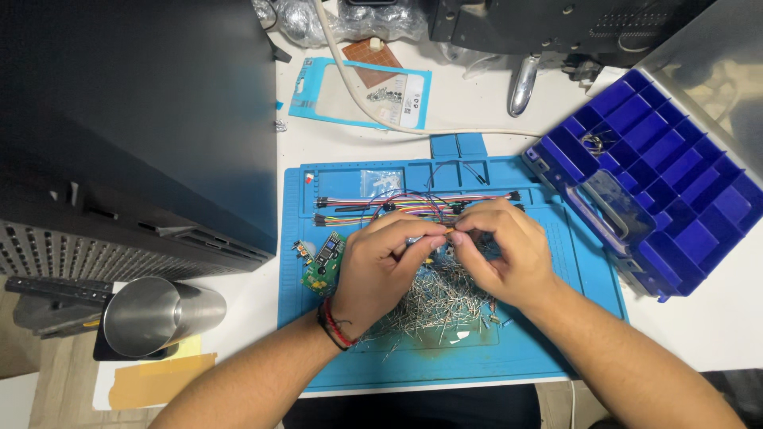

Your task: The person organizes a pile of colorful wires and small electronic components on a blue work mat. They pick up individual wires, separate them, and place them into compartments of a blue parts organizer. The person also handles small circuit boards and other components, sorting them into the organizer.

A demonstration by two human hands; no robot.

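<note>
Both hands met over the resistor pile [433, 306] on the mat [548, 349]; left hand [381, 270] and right hand [509, 254] pinched, probably, one resistor [451, 232], fingertips together for grip.

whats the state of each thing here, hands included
left hand: fingertips pinched on a small part, over the pile
right hand: fingertips pinched on the same small part
resistor pile: loose, spread on the mat
jumper wires: lying flat along the mat's top
circuit board: flat on the mat, untouched
blue organiser: open, tilted, most compartments look bare
steel cup: lying on its side
blue packet: flat on the table
</note>
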